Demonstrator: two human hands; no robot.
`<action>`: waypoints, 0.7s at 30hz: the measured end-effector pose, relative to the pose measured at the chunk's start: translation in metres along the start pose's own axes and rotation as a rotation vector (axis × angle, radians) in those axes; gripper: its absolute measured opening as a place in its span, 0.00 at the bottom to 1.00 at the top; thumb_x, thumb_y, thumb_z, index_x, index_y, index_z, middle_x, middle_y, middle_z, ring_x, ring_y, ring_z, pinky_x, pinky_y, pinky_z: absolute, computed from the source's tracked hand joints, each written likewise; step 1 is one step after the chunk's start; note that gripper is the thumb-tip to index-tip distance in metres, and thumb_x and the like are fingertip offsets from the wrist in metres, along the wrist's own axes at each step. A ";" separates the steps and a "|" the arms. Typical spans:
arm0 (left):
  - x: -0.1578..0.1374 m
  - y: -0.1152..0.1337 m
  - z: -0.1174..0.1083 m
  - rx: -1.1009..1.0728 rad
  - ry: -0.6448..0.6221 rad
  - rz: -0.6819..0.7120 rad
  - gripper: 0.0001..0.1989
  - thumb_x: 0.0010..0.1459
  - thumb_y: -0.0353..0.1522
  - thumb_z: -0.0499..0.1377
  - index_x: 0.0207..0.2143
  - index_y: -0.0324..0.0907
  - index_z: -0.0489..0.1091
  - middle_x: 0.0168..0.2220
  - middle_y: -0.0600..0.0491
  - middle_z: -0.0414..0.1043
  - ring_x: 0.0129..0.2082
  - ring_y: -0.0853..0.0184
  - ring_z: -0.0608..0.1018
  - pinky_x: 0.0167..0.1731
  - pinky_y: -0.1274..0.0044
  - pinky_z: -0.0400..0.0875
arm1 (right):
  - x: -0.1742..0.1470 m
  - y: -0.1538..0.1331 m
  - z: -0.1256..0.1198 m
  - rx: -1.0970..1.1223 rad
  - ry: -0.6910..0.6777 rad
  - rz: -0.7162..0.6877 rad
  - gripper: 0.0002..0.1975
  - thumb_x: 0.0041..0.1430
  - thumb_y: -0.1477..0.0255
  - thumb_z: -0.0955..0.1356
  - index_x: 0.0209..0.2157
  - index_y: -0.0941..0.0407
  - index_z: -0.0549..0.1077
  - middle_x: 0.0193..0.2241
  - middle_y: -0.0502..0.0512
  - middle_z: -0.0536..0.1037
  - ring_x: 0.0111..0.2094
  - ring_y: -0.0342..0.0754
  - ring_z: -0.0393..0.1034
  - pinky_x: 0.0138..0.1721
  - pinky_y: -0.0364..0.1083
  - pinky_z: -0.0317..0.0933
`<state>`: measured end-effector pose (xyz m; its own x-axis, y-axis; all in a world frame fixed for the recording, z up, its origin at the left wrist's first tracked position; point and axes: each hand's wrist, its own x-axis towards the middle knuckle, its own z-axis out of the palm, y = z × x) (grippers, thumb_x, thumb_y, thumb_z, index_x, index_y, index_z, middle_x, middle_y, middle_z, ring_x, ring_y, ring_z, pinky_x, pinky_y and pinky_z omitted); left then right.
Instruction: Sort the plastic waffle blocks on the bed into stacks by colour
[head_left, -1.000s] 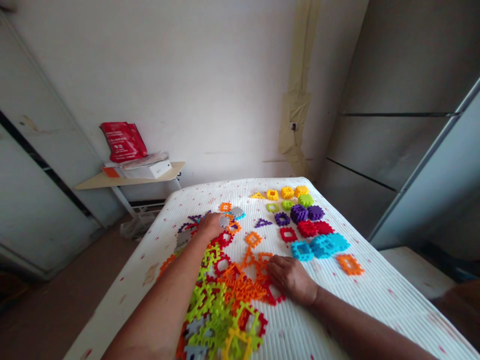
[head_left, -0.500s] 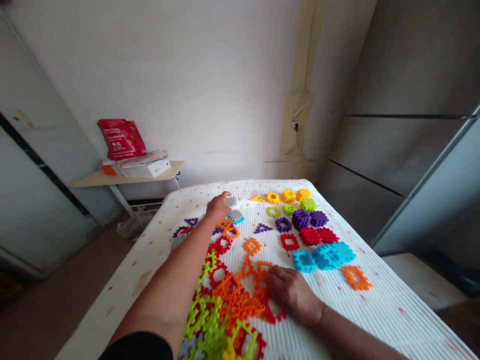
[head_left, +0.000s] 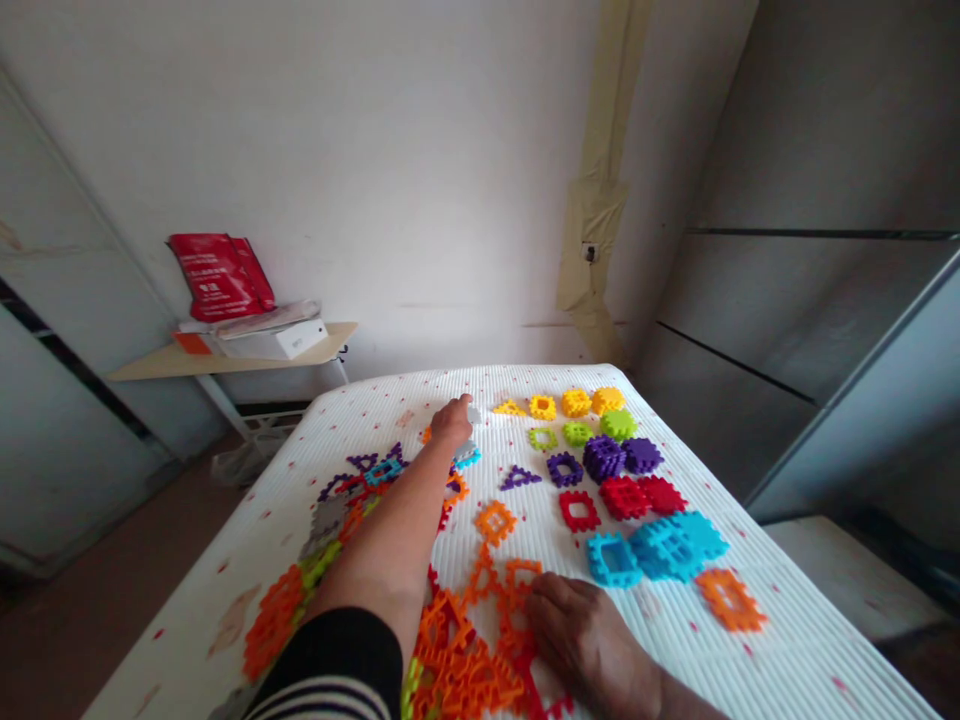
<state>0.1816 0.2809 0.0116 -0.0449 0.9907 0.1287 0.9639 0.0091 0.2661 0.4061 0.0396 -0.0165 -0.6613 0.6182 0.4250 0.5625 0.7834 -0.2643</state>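
Note:
At the far part of the table, my left hand (head_left: 452, 422) has its fingers closed on a flat grey toothed building tile (head_left: 473, 414). Just below that hand lies a blue toothed tile (head_left: 468, 458), partly hidden by a grey one. My right hand (head_left: 589, 635) rests near the front with curled fingers against an orange square frame piece (head_left: 523, 572); its fingertips are hidden, so I cannot make out what they grip. Beside it spreads a heap of orange pieces (head_left: 469, 665), with a red frame piece (head_left: 534, 690) partly under the hand. My left forearm covers part of the heap.
Rows of yellow (head_left: 576, 402), green (head_left: 577, 433), purple (head_left: 604, 458), red (head_left: 622, 497) and blue tiles (head_left: 667, 547) stand at the right. A loose orange frame (head_left: 730, 600) lies near the right edge. Mixed pieces (head_left: 326, 525) lie left of my forearm.
My left hand has shifted slightly right with the grey tile, closer to the yellow triangle. My right hand stays by the orange pieces. The view has tilted and moved a little.

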 end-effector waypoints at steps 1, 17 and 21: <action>0.001 0.000 0.002 0.002 -0.003 -0.001 0.17 0.59 0.37 0.56 0.50 0.41 0.64 0.49 0.47 0.67 0.44 0.63 0.73 0.42 0.66 0.71 | 0.000 0.000 0.000 0.008 -0.002 0.004 0.12 0.65 0.76 0.56 0.27 0.56 0.63 0.27 0.51 0.68 0.24 0.43 0.58 0.25 0.43 0.50; -0.013 -0.030 0.001 0.017 -0.038 0.060 0.18 0.59 0.37 0.56 0.51 0.41 0.64 0.50 0.47 0.66 0.46 0.61 0.72 0.44 0.64 0.70 | 0.000 0.000 0.000 0.032 -0.056 0.033 0.11 0.65 0.76 0.57 0.29 0.56 0.64 0.29 0.52 0.68 0.26 0.42 0.60 0.28 0.42 0.54; -0.025 -0.034 -0.001 0.020 -0.038 0.063 0.23 0.52 0.35 0.61 0.51 0.40 0.64 0.51 0.46 0.66 0.48 0.61 0.72 0.48 0.68 0.66 | -0.001 0.001 0.001 0.032 -0.039 0.031 0.11 0.65 0.75 0.57 0.28 0.56 0.63 0.29 0.52 0.68 0.26 0.42 0.60 0.27 0.42 0.54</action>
<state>0.1492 0.2560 0.0004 0.0260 0.9938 0.1082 0.9695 -0.0515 0.2397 0.4069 0.0393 -0.0180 -0.6631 0.6437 0.3819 0.5674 0.7651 -0.3045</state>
